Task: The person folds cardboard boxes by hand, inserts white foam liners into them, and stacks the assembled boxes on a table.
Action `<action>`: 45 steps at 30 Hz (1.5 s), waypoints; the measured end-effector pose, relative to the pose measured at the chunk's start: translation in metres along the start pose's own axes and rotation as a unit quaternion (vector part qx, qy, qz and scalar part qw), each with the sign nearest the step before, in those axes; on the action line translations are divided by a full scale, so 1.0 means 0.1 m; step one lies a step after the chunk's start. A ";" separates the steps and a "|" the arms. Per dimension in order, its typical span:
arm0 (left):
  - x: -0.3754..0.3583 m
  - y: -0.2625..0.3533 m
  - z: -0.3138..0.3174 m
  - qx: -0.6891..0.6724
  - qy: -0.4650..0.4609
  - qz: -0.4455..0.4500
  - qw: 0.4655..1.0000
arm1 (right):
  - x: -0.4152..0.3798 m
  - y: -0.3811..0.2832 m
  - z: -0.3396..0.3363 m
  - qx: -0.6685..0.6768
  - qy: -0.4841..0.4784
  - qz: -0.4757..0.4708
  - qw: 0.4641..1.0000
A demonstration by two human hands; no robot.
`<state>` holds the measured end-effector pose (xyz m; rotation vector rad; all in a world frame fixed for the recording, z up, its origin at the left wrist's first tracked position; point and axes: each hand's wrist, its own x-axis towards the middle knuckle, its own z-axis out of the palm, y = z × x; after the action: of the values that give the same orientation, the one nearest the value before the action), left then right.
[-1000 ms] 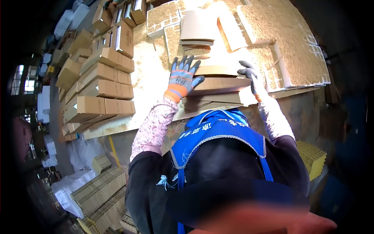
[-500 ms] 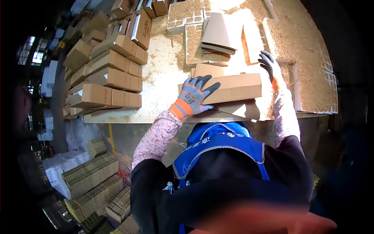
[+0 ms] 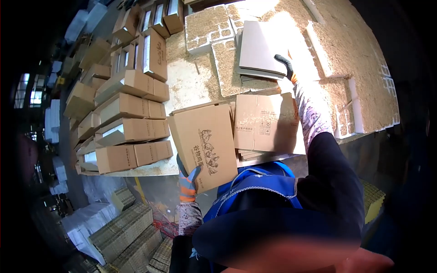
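My left hand, in a grey and orange glove, grips the near left edge of a brown cardboard box printed with hens and Chinese characters. Its thumb lies on the printed face. The box is tilted over the table's front edge. My right hand reaches to the right edge of a stack of grey cardboard sheets, fingers extended at the top sheet's edge. Between my arms lies a stack of flat brown cartons with printed marks.
Folded cardboard boxes, several with white inserts, stand in rows on the left. White foam blocks covered in brown grain-like material fill the back and right of the table. Bundled stacks stand on the floor at lower left.
My left hand has moved left and toward me with the box, whose printed face now shows. My right hand has shifted left to the grey sheets. The view has also shifted.
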<state>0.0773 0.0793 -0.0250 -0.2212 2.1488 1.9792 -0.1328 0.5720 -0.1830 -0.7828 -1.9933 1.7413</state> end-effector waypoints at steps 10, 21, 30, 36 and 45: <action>0.04 -0.03 0.01 -0.074 0.041 -0.043 0.995 | 0.14 -0.83 -1.46 0.121 -0.010 0.163 0.979; -0.12 -0.25 0.09 -0.029 0.068 -0.048 0.996 | 1.35 -0.55 -3.84 -0.208 -0.125 0.043 0.969; -0.28 -0.53 0.01 -0.175 0.087 -0.105 0.975 | -0.19 -1.44 -1.61 -0.188 0.088 -0.283 0.936; -0.20 -0.92 -0.34 -0.269 0.046 -0.184 0.944 | -0.52 -0.29 0.06 -0.149 -0.215 0.172 0.950; -0.10 -0.97 -0.60 -0.381 0.081 -0.195 0.900 | 0.08 0.65 0.00 -0.181 -0.458 -0.202 0.846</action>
<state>0.1081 0.0110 -0.1119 -0.8801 1.1393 2.4747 -0.1283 0.5825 -0.2472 0.5245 -2.8528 1.6173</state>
